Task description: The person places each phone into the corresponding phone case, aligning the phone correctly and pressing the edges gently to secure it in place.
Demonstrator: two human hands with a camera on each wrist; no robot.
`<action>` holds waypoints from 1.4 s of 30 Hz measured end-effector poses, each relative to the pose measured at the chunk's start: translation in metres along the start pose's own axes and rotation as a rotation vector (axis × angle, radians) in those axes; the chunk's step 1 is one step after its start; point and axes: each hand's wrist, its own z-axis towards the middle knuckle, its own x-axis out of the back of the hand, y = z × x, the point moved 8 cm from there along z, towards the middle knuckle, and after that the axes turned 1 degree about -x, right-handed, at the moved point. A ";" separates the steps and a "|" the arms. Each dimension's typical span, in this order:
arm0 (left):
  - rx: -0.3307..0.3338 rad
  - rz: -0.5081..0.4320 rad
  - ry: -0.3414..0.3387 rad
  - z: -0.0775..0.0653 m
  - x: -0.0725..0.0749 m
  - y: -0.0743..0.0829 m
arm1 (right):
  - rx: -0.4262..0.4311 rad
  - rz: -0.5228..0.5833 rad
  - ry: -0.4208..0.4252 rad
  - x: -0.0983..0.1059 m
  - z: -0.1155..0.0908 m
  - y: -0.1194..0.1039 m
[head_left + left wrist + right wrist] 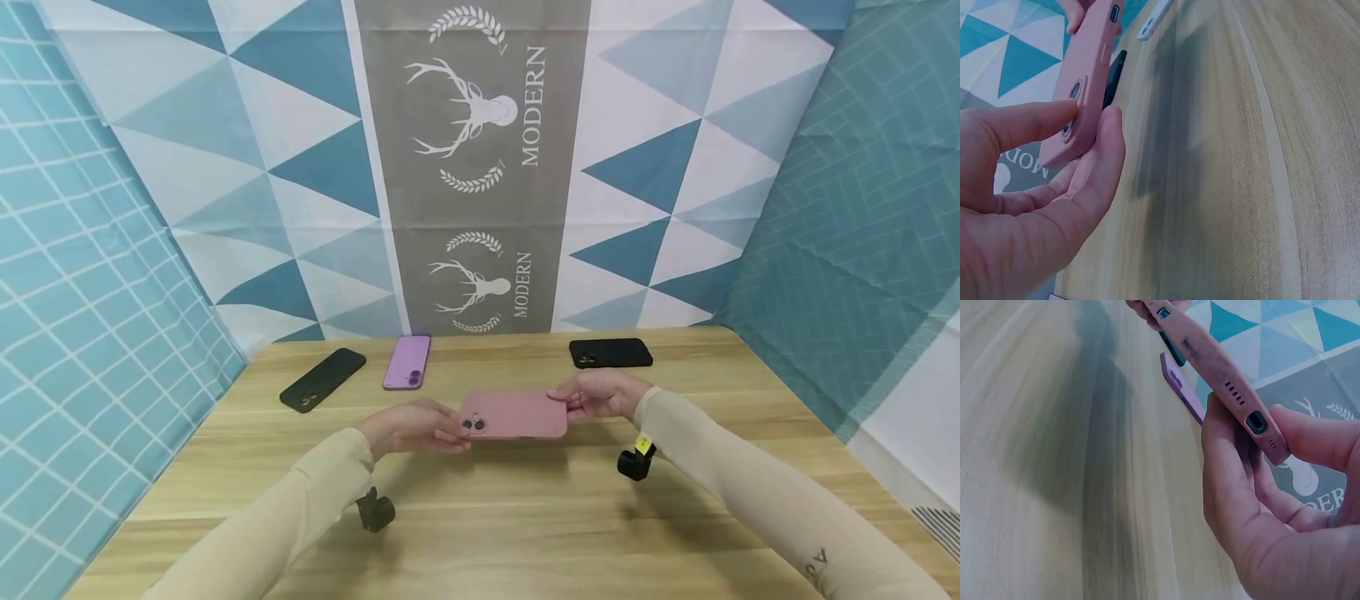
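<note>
Between both hands a phone in a pink case (pixel 517 414) is held above the table, lying lengthwise from left to right with its camera at the left end. My left hand (pixel 420 427) pinches the camera end; in the left wrist view its thumb (pixel 1047 120) lies by the lenses and the fingers are underneath. At the other end, my right hand (pixel 600 394) grips the case. The right wrist view shows that thumb (pixel 1310 434) at the corner beside the charging port (pixel 1256 422), with fingers on the opposite face. The phone's screen side is hidden in the head view.
Farther back on the wooden table (pixel 510 525) lie a black phone (pixel 322 380) at left, a purple phone (pixel 407 362) beside it, and another black phone (pixel 611 352) at right. A pale phone-like piece (pixel 1155 19) shows in the left wrist view. Patterned cloth (pixel 480 200) rises behind.
</note>
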 end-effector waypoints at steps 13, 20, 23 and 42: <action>-0.275 0.640 0.364 -0.005 -0.001 0.034 | -0.010 0.002 0.024 -0.002 -0.002 0.002; -0.570 1.086 0.260 -0.010 -0.053 0.055 | 0.003 -0.011 0.020 -0.003 -0.002 0.007; -0.580 1.153 0.216 -0.007 -0.059 0.055 | 0.003 -0.021 0.003 -0.006 -0.003 0.008; -0.541 1.335 0.236 0.001 -0.065 0.062 | 0.043 -0.030 0.019 -0.008 0.003 0.009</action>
